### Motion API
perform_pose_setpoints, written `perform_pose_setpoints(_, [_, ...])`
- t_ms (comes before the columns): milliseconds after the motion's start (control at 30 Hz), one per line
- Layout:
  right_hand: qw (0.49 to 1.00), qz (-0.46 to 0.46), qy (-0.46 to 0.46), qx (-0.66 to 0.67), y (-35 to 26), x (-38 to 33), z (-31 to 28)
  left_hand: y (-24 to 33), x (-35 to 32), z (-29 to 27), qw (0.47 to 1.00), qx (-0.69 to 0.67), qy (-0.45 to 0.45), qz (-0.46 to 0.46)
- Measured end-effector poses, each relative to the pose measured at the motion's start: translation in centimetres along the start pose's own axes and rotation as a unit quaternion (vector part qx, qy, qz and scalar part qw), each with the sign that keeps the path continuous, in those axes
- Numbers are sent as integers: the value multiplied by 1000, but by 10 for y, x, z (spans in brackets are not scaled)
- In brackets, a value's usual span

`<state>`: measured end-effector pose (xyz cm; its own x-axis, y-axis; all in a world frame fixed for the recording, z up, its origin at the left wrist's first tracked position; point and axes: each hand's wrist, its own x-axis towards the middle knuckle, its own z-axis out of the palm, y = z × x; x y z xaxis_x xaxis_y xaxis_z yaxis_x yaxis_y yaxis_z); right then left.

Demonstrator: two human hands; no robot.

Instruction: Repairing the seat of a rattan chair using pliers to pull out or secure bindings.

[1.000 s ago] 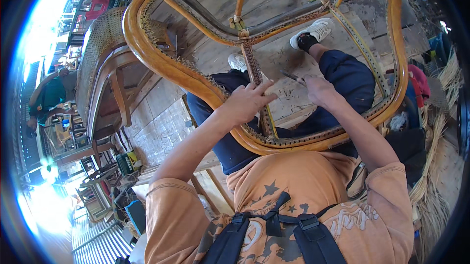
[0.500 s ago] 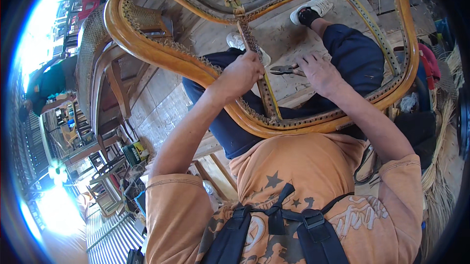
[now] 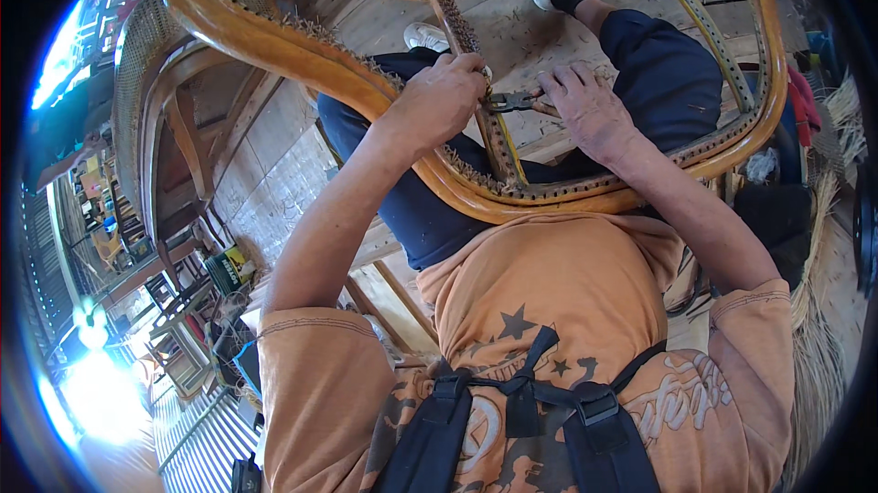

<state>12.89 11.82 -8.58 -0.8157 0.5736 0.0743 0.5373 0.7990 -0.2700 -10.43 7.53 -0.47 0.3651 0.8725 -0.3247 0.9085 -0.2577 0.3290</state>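
Note:
A curved, varnished wooden chair frame (image 3: 302,56) lies over my lap, its inner edge lined with small holes and frayed cane ends. A narrow crossbar (image 3: 497,141), also drilled with holes, runs down its middle. My left hand (image 3: 439,98) is closed around the crossbar's upper part, fingertips curled at its right side. Dark-jawed pliers (image 3: 510,101) are in my right hand (image 3: 590,118), their jaws up against the crossbar just below my left fingers. Whether the jaws grip anything is too small to tell.
A wooden chair with woven cane (image 3: 187,118) stands at the left on the plank floor (image 3: 274,196). Pale cane strands (image 3: 823,347) hang at the right. A green container (image 3: 226,269) sits at the lower left. Part of another person (image 3: 69,141) shows at the far left.
The pliers have moved left and up, from a gap beside the crossbar to touching it. My left hand stays on the crossbar. The whole view has shifted slightly.

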Motion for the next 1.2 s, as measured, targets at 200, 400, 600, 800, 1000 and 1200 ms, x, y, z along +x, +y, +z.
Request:
perform_pose_setpoints(200, [997,12,36,-69,-8,-1,8,-1,0,10,999,-31,35,8])
perform_pose_setpoints(400, [996,7,21,-88,-8,-1,4,2,-1,10,998,-37,58,8])
perform_pose_setpoints(600, [998,-36,-5,-52,7,2,8,-7,8,24,996,-43,76,11])
perform_pose_setpoints(800, [994,-21,-104,5,7,11,-2,-14,16,32,991,-29,125,33])
perform_pose_setpoints(1000, [987,8,-151,57,9,16,-4,-10,19,37,992,-16,127,-4])
perform_pose_setpoints(1200, [980,-9,-179,88,18,19,-3,-10,20,40,993,11,119,-20])
